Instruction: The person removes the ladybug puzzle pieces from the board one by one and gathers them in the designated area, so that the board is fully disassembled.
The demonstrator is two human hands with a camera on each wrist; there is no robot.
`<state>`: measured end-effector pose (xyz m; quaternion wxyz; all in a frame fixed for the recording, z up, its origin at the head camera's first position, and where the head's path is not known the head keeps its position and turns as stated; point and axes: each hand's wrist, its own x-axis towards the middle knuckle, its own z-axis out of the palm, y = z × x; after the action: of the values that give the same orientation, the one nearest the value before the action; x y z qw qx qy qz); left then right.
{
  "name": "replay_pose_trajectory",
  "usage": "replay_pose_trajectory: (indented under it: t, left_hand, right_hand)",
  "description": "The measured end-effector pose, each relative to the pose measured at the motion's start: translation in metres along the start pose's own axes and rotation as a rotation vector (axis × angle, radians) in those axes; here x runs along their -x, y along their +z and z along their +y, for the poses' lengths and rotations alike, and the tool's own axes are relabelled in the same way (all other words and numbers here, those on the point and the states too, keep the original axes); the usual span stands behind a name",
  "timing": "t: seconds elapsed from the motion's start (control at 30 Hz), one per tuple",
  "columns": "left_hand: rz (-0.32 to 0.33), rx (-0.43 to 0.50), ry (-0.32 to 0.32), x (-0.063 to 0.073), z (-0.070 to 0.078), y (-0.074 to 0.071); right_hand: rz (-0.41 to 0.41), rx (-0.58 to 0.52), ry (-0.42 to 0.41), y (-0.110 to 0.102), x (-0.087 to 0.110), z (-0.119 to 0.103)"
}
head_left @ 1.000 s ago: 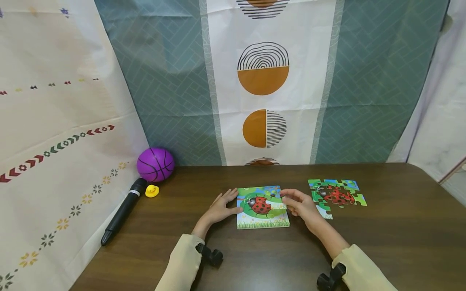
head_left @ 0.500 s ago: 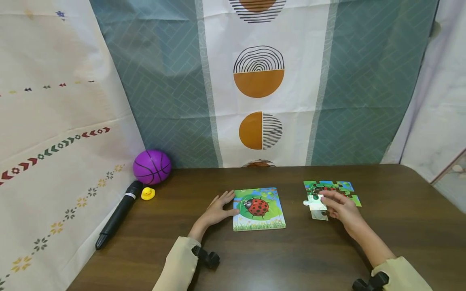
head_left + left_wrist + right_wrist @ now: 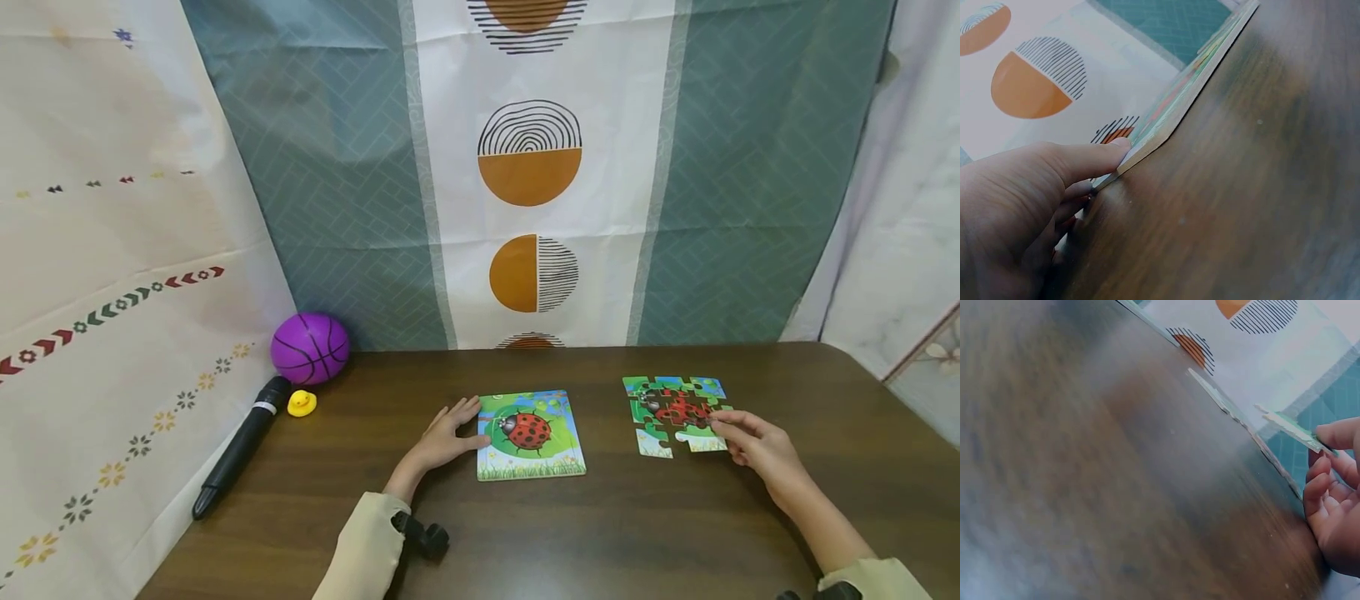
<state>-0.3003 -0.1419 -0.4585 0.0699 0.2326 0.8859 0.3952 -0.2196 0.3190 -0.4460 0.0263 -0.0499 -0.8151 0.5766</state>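
A square ladybug picture board [image 3: 531, 460] lies flat on the table. My left hand [image 3: 441, 442] rests at its left side, thumb touching the near-left edge and the other fingers extended along the side. In the left wrist view the thumb lies on the board's edge [image 3: 1163, 132]. To the right, several loose jigsaw pieces [image 3: 651, 407] form a patchy ladybug picture. Over their near-right side, my right hand [image 3: 768, 457] pinches a green-and-white puzzle piece [image 3: 1291, 429] between thumb and fingers. The right wrist view shows this piece raised above the others.
A purple ball [image 3: 310, 348], a small yellow rubber duck [image 3: 302, 403] and a black microphone [image 3: 240, 450] sit at the table's left. Patterned cloths [image 3: 337, 208] hang behind and along the left side. The wooden table [image 3: 570, 542] runs beneath everything.
My right hand has carried the puzzle piece from above the board rightward to the loose pieces, turning it on the way. The left hand has stayed by the board. The head view has shifted slightly.
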Motion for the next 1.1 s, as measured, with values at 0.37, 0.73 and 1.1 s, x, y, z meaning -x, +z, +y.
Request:
replay_pose_trajectory:
  t: [0.37, 0.73, 1.1]
  left_hand:
    - [0.01, -0.004, 0.0, -0.002, 0.001, 0.001]
    - [-0.008, -0.013, 0.003, -0.002, 0.001, 0.0]
    - [0.003, -0.011, -0.011, -0.002, -0.001, -0.001]
  right_hand:
    - [0.048, 0.313, -0.072, 0.006, 0.002, -0.005]
    - [0.077, 0.347, -0.094, 0.009, 0.001, 0.002]
    - [0.046, 0.378, -0.138, 0.011, 0.0, 0.004]
